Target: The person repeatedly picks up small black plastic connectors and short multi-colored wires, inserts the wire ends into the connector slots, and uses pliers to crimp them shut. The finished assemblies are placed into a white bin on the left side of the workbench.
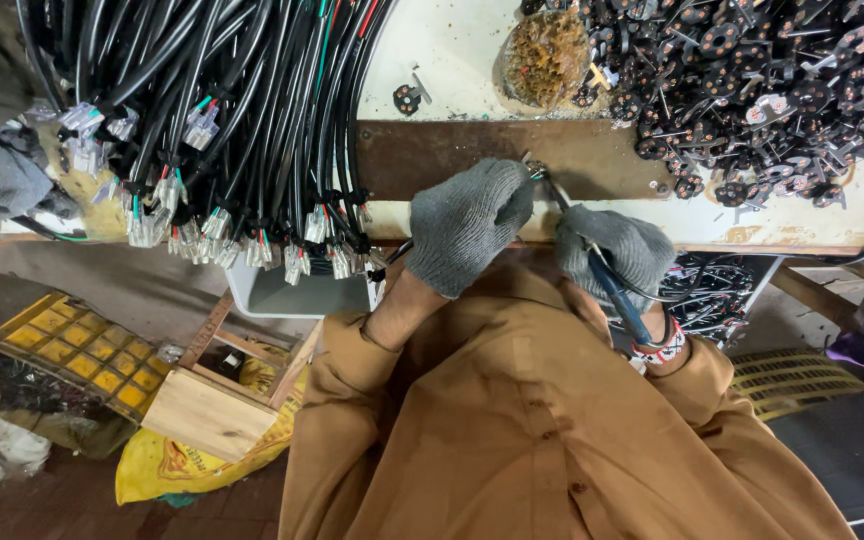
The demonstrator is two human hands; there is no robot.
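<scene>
Both my hands are in grey knit gloves, working at the near edge of the worktop [452, 45], over the rusty brown metal strip [422, 155] that runs across it. My left hand [467, 225] is curled into a loose fist on that strip, its grip pressed together around something small at the fingertips; the glove hides what it is, though a thin black cable [399, 250] runs out from under it towards me. My right hand [614, 248] sits just to the right of it, its grip wrapped tight round the blue handles of a pair of pliers [612, 285]. The metal nose of the pliers points away and to the left, and meets the left fingertips right at the strip.

To the left, a thick bundle of black cables [222, 100] hangs over the worktop edge, their ends fitted with small clear plastic connectors [217, 222] showing red, green and white wires. At the far right lies a big heap of small black plug parts [752, 90], and just left of it a round clump of brass-coloured metal pieces [547, 55]. One loose black part [408, 97] lies alone on the pale surface.

Below the worktop, on the left, I see a light wooden box [210, 410], a yellow plastic crate [82, 355] and a yellow sack [182, 465]. My brown sleeves fill the near part of the view.
</scene>
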